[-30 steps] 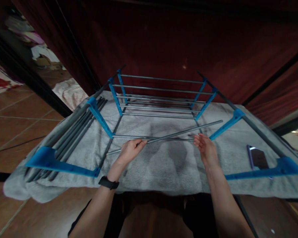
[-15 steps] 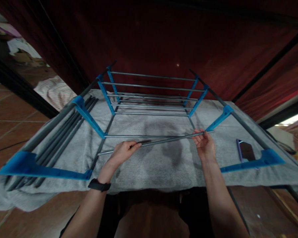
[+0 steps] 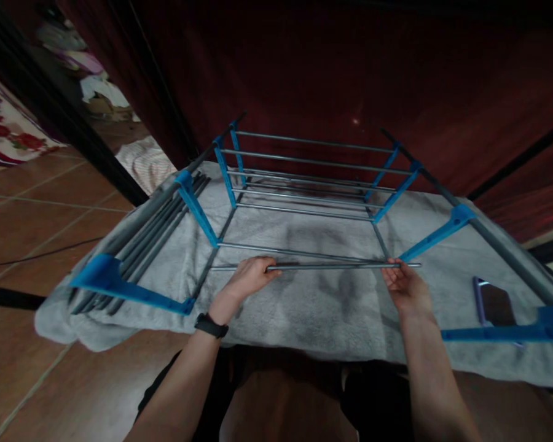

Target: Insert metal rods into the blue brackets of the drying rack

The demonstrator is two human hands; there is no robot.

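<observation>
The left hand [image 3: 250, 277] and right hand [image 3: 408, 286] each curl their fingers around a loose grey rod [image 3: 332, 266]. They hold it level just in front of the rack's [image 3: 198, 212] nearest fitted rail. A grey towel [image 3: 313, 313] lies under the rack, and a phone [image 3: 494, 304] lies at its right side.

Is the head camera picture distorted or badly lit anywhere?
Head view: the wide lens splays the rack outward; the red curtain behind is dim, with one small glare spot; the grey towel and the rod in the left hand and right hand look sharp.
</observation>
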